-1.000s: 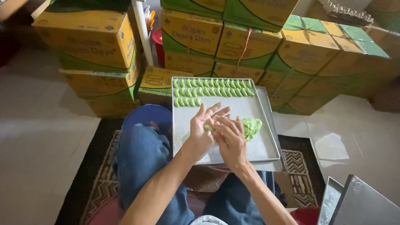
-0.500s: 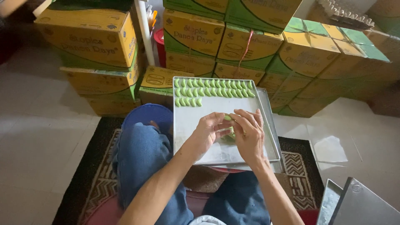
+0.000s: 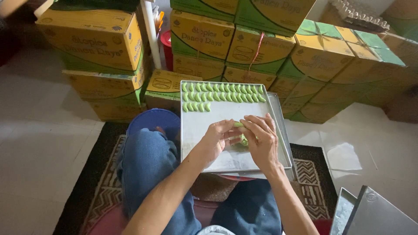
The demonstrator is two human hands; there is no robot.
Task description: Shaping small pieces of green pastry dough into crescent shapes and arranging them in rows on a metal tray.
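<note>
We take the metal tray (image 3: 204,139) as our landmark; it rests across the seated person's lap, long side running away from the body.

Left hand (image 3: 216,140): over the middle of the tray, fingers curled inward, fingertips pinching one end of a small piece of green dough (image 3: 239,125). Right hand (image 3: 262,141): over the tray's right half, touching the left hand, fingers bent and pressed down over the same dough from the right. The two hands meet above the tray's centre, and the dough piece sits between their fingertips, just showing at the top edge of the left hand's fingers.

Beneath the right hand's fingers we see a little more green dough (image 3: 244,141), mostly hidden; we cannot tell its shape.

At the far end of the tray, well apart from both hands: rows of shaped green pieces (image 3: 223,88), one full row along the far rim and a short second row (image 3: 196,106) at the far left corner. The tray's near left part is bare metal.

Under the tray's right edge a second tray (image 3: 281,126) sticks out. Beyond the tray's far end stand stacked yellow and green cartons (image 3: 202,37). Below the tray lie a patterned rug (image 3: 106,174) and the person's jeans (image 3: 150,165). Right of the tray's near corner, more metal trays (image 3: 374,215) lean on the floor.
</note>
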